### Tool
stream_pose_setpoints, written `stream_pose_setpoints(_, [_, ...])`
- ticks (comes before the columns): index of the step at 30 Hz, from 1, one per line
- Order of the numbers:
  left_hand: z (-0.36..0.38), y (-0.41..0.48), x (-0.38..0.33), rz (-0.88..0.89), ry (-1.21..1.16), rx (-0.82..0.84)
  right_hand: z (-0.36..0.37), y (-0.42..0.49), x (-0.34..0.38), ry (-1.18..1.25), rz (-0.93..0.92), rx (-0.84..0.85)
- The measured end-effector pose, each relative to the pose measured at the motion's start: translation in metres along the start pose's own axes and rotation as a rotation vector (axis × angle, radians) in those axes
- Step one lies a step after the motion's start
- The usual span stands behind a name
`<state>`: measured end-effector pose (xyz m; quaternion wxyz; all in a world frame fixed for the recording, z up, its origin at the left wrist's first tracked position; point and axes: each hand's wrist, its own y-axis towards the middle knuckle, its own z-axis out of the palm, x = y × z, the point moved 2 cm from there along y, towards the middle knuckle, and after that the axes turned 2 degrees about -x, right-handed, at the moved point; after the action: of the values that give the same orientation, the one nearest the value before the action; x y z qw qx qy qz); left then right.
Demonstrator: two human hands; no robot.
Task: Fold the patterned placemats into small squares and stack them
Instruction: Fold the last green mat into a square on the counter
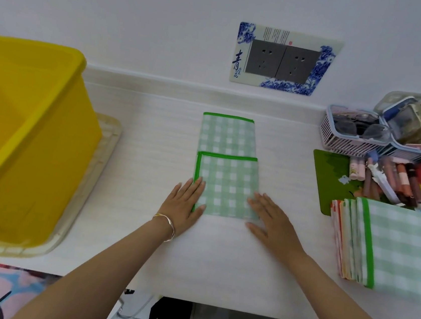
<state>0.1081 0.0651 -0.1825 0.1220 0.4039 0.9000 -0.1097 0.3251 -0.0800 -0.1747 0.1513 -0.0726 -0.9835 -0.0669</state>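
A green-checked placemat (228,145) with a bright green border lies in the middle of the white table. Its near part is folded over itself, so a doubled panel sits in front of a single layer. My left hand (186,203) rests flat on the panel's near-left corner, fingers spread, a bracelet on the wrist. My right hand (269,218) lies flat on the near-right corner. Neither hand grips the cloth. A stack of folded placemats (391,243), a green-checked one on top and pink and orange ones beneath, sits at the right edge.
A big yellow tub (23,138) on a cream tray (91,185) fills the left side. At the back right stand a white basket (348,138) with glasses, a green mat (330,178) and several cosmetics tubes and jars. A double wall socket (281,60) is behind.
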Motion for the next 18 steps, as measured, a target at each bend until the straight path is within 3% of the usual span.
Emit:
stream_pose_setpoints(6, [-0.004, -0.002, -0.001, 0.019, -0.001, 0.045, -0.009, 0.008, 0.012, -0.124, -0.168, -0.211])
stream_pose_setpoints(11, [-0.01, -0.002, 0.0, 0.018, -0.043, 0.092, -0.002, 0.002, 0.011, -0.046, -0.116, -0.256])
stream_pose_setpoints(15, [-0.013, -0.014, 0.013, 0.17, 0.009, 0.037, -0.01, -0.021, 0.017, -0.016, -0.109, -0.29])
stream_pose_setpoints(18, [-0.012, -0.024, 0.019, 0.292, 0.114, -0.004, -0.016, -0.048, 0.025, -0.025, -0.215, -0.33])
